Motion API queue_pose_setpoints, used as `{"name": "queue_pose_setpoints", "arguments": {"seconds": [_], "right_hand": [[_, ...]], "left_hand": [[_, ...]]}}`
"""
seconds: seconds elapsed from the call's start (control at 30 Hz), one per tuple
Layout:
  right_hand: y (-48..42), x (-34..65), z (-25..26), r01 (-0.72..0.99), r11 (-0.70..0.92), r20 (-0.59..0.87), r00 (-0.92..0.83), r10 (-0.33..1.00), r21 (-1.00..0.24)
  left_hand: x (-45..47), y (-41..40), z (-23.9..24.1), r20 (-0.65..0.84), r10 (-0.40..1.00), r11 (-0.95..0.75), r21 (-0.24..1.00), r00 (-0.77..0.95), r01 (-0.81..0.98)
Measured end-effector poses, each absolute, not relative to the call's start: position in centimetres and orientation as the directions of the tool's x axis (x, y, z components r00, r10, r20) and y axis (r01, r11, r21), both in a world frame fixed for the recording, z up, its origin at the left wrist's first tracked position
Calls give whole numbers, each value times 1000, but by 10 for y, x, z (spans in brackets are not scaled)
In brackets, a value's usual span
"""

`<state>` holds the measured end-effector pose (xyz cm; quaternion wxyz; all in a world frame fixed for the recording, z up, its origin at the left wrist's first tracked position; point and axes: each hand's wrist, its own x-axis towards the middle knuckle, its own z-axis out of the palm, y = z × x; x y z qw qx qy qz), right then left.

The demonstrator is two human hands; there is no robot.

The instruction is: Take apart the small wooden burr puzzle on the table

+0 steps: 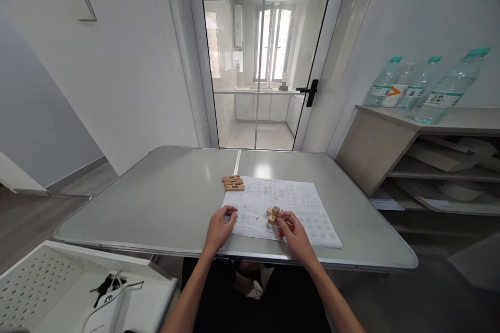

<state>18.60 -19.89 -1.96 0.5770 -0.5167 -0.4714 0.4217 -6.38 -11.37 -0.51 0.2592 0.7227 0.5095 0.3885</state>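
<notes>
A small cluster of interlocking wooden puzzle pieces (273,214) rests on or just above the printed sheet (312,218). My right hand (294,230) pinches its right side between thumb and fingers. To the left, my left hand (220,226) lies at the sheet's left edge, fingers loosely curled and apart from the thumb, with nothing visible in it. Beyond it, several loose notched wooden sticks (233,183) lie side by side at the sheet's upper left corner. The sheet carries rows of small diagrams, too fine to read.
The grey folding table (156,203) has a seam down its middle. At lower left stands a white plastic tray (58,291) with keys (105,286). Several plastic bottles (441,93) top the shelf unit (375,140) on the right. A glass door (269,62) closes off the far side.
</notes>
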Motion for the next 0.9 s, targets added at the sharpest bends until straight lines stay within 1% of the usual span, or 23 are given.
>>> {"name": "queue_pose_setpoints", "arguments": {"seconds": [0.13, 0.53, 0.67, 0.77, 0.9], "right_hand": [[-200, 186, -26, 42, 129, 135, 220, 966, -991], [-201, 190, -28, -30, 180, 170, 193, 966, -983], [-197, 187, -28, -9, 183, 178, 190, 966, -983], [-193, 178, -24, 29, 199, 201, 144, 969, -980], [-192, 161, -21, 44, 247, 247, 16, 969, -968]], "left_hand": [[-63, -114, -4, 293, 937, -350, 771, 192, 533], [-62, -113, -8, 309, 930, -368, 758, 201, 538], [-57, -118, -4, 352, 907, -421, 733, 232, 533], [-47, -125, 0, 384, 879, -477, 728, 283, 492], [-30, -132, 5, 373, 874, -478, 777, 311, 410]]}}
